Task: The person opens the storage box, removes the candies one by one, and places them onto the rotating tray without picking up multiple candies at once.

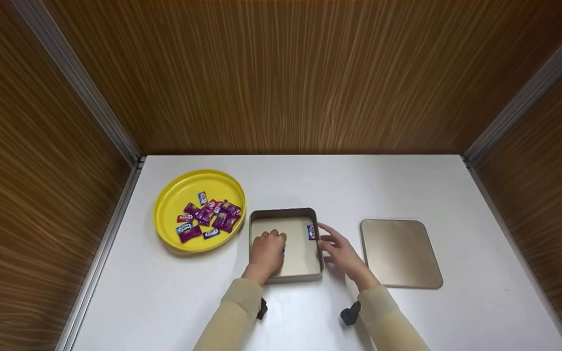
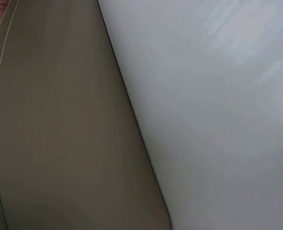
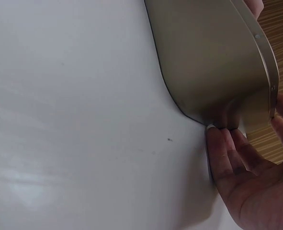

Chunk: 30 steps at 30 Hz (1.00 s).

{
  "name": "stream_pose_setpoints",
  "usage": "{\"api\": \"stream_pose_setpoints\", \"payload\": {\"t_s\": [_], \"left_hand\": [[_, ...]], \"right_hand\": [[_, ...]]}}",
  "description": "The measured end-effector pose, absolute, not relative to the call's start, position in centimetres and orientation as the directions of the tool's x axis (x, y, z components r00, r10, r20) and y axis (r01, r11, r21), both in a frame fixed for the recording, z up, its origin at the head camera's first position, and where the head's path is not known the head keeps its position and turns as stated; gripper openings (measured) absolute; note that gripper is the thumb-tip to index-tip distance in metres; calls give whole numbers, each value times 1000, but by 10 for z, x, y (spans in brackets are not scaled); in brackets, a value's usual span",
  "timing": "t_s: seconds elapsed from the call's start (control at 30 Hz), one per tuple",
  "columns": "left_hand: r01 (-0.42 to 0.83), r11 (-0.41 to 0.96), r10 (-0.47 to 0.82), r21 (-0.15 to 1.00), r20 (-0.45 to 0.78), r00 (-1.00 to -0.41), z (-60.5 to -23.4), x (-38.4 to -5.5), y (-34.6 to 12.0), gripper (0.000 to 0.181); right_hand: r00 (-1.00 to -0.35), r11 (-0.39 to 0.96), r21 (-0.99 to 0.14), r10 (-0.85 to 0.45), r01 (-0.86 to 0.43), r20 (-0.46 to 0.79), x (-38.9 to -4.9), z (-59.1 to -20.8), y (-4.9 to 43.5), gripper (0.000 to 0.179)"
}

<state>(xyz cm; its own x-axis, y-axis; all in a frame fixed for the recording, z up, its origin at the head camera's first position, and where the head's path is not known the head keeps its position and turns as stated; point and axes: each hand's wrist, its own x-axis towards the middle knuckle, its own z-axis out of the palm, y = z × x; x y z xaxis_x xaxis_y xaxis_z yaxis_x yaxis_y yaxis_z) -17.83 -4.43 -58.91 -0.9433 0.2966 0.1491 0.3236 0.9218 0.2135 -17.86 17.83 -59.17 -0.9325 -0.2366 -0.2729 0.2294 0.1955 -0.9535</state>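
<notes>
My left hand (image 1: 267, 253) reaches down into an open, square, gold-coloured tin (image 1: 303, 278), its fingers curled. A sliver of blue candy wrapper (image 1: 284, 250) shows at its right side; the hand hides the rest. My right hand (image 1: 342, 251) steadies the tin's right side. In the right wrist view, its fingers (image 3: 220, 148) touch the outer wall, and other fingertips are at the rim. A blue wrapped candy (image 1: 311, 232) sits inside the tin along the right wall, close to those fingers. The left wrist view shows mostly the tin's outer wall (image 2: 64, 115).
A round yellow tray (image 1: 169, 192) with several purple, blue and pink wrapped candies (image 1: 204, 214) stands left of the tin. The flat gold lid (image 1: 400, 253) lies to the right on the white table (image 1: 310, 183). Wood-grain panels (image 1: 300, 73) enclose the back and sides.
</notes>
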Motion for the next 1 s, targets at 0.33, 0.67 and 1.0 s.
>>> {"api": "stream_pose_setpoints", "payload": {"t_s": [0.33, 0.67, 1.0], "left_hand": [[304, 906, 260, 295, 179, -949, -583, -178, -49, 9], [310, 909, 216, 279, 320, -922, -569, -170, -62, 15], [264, 885, 67, 383, 458, -886, -539, -168, -90, 6]], "right_hand": [[-940, 208, -955, -225, 209, -255, -180, -598, 180, 56], [-933, 186, -955, -235, 231, -271, -179, -595, 181, 56], [-931, 198, -950, -231, 240, -283, -179, -593, 180, 57]]}}
